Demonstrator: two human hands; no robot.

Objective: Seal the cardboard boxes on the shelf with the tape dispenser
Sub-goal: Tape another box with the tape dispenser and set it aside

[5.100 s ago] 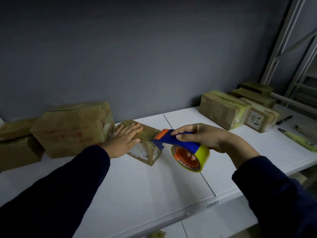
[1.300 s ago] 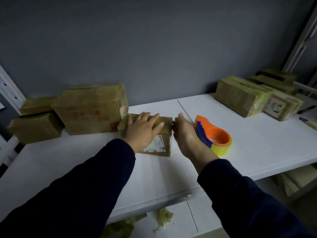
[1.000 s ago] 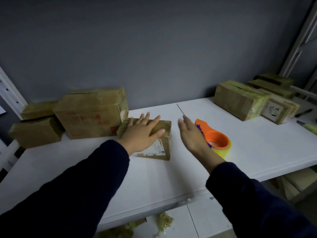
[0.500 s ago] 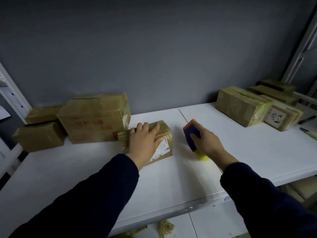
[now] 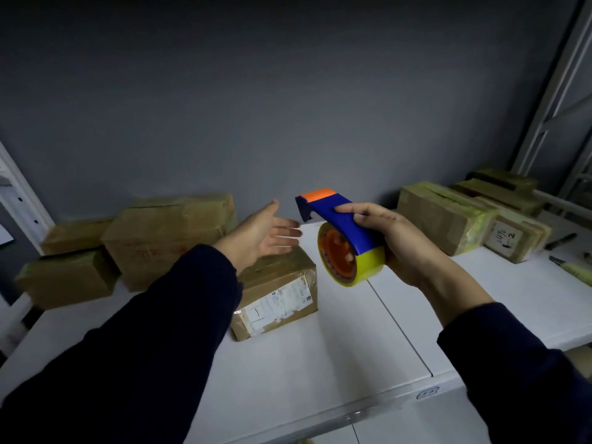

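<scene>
The right hand (image 5: 394,241) is gripping the tape dispenser (image 5: 346,241), fingers curling over its blue handle and the thumb going underneath. It is holding the dispenser in the air above the white shelf (image 5: 320,373), with the orange tip pointing up and away from the person and the yellow tape roll hanging at the near end.

The left hand (image 5: 256,235) is hovering open, fingers straight and spread a little, palm facing the right hand. Its fingertips are reaching close to the dispenser's blue front end without touching it.

A small cardboard box (image 5: 278,293) is lying on the shelf directly under the left hand and just to the left of the right hand, its white label facing the person. The left hand is looking clear of the box top, though the exact gap is hard to judge.

A bigger box (image 5: 166,235) is sitting beyond the left wrist, and two darker boxes (image 5: 67,277) are stacked farther to the left of it. To the right of the right hand, well apart from it, a group of taped boxes (image 5: 442,219) is resting against the grey wall (image 5: 288,107), with a dark marker (image 5: 560,241) lying just beyond them.
</scene>
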